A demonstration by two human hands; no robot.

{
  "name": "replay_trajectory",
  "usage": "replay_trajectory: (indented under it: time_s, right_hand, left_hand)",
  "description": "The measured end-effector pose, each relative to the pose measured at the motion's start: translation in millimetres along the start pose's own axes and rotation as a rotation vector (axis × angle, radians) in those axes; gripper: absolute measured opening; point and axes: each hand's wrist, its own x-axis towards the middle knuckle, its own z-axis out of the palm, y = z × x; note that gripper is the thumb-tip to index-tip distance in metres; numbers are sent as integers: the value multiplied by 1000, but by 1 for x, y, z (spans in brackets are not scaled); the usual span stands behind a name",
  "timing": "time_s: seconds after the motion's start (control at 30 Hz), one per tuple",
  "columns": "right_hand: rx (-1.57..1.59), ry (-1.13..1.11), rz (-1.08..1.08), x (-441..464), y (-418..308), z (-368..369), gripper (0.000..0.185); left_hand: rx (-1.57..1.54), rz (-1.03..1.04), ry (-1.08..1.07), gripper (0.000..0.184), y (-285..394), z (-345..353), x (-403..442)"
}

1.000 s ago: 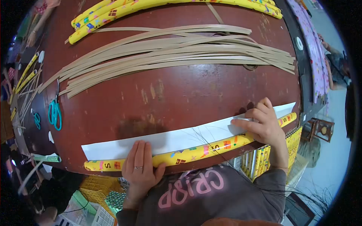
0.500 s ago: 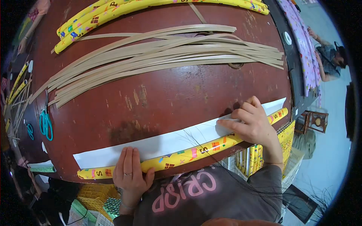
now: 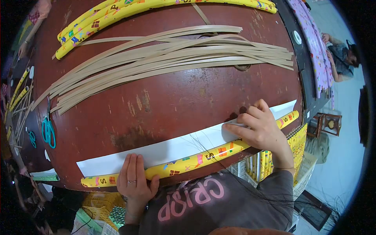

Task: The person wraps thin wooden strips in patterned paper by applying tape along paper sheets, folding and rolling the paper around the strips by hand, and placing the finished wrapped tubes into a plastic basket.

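A yellow patterned paper roll (image 3: 196,160) lies along the near table edge, with a white strip of its underside (image 3: 184,141) spread flat beyond it. Across the left part of the roll rests my left hand (image 3: 136,178), a ring on one finger, its fingertips reaching onto the white strip. Its fingers lie stretched and side by side, the thumb apart. My right hand (image 3: 260,127) is over the right part, fingers bent and one finger pointing left on the white paper. Whether it pinches anything is hidden.
Brown paper strips (image 3: 172,58) lie beyond the roll, with yellow rolls (image 3: 156,8) at the far side. Teal scissors (image 3: 48,131) are at the left. Purple rolls (image 3: 313,47) and another person (image 3: 342,58) are at the right. A crate of yellow rolls (image 3: 299,149) stands below.
The view has shifted, so the table and roll appear further left. Both hands keep nearly the same places on the paper.
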Motion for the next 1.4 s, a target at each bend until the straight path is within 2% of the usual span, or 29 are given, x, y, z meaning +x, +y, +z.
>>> replay_trajectory:
  time_s: [0.37, 0.43, 0.6, 0.87, 0.97, 1.03, 1.13, 1.2, 1.4]
  right_hand:
    - [8, 55, 2, -1, -1, 3, 42]
    - [24, 92, -7, 0, -3, 6, 44]
    - [30, 125, -55, 7, -14, 13, 42]
    - [67, 216, -138, 35, -43, 33, 34]
    - [44, 242, -140, 34, -43, 33, 31]
    - [59, 239, -133, 34, -43, 35, 31]
    - [41, 221, -134, 35, -43, 35, 29]
    - [39, 228, -137, 34, -43, 34, 28]
    - [68, 228, -136, 32, -39, 34, 26]
  left_hand:
    - [36, 39, 35, 57, -3, 2, -1]
    - [-85, 32, 12, 55, -5, 1, 2]
    - [-71, -36, 80, 44, -13, -7, -3]
    - [-38, -44, 149, 37, -48, -19, -16]
    - [8, -35, 170, 36, -36, -13, -7]
    - [32, -48, 90, 37, -15, -7, 3]
    - [-10, 24, 154, 41, 24, 4, 19]
    - [-85, 65, 21, 45, 52, 1, 36]
    - [-183, 216, 97, 52, 93, 20, 58]
